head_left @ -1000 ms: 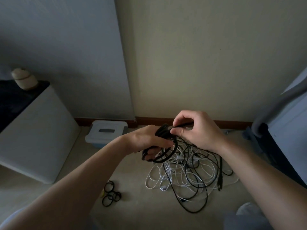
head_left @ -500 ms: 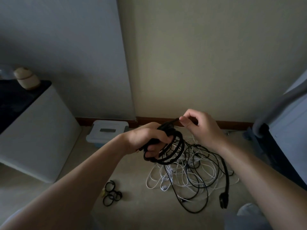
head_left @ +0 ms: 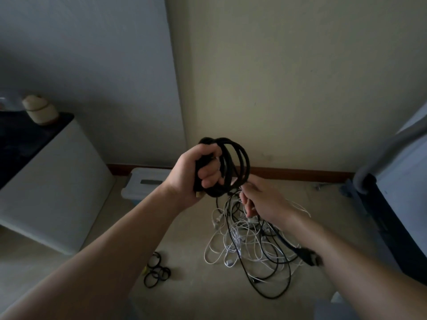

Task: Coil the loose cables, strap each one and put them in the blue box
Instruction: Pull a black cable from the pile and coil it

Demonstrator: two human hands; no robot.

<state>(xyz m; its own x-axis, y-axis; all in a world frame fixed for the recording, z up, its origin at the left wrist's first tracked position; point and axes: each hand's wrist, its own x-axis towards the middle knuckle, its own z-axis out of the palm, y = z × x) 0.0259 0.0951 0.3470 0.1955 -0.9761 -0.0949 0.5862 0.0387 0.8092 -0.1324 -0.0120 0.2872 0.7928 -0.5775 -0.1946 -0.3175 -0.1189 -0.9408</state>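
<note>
My left hand [head_left: 196, 174] grips a coil of thick black cable [head_left: 235, 167], held up in front of the wall. Just below the coil, my right hand [head_left: 261, 199] holds the same cable's loose tail, whose black plug [head_left: 309, 257] dangles beside my right forearm. On the floor under both hands lies a tangle of white and black cables [head_left: 249, 250]. Several black strap rings [head_left: 157, 271] lie on the floor to the left of it. The blue box [head_left: 143, 183] with its pale lid on stands by the skirting, partly hidden behind my left wrist.
A white cabinet [head_left: 46, 188] with a dark top stands at the left, with a round beige object [head_left: 40, 109] on it. Dark furniture [head_left: 392, 227] fills the right edge. Bare floor shows between the cabinet and the cable pile.
My left hand has lifted the coil higher and turned it upright. My right hand has dropped from the top of the coil to below it, along the tail, and the plug has swung to the right.
</note>
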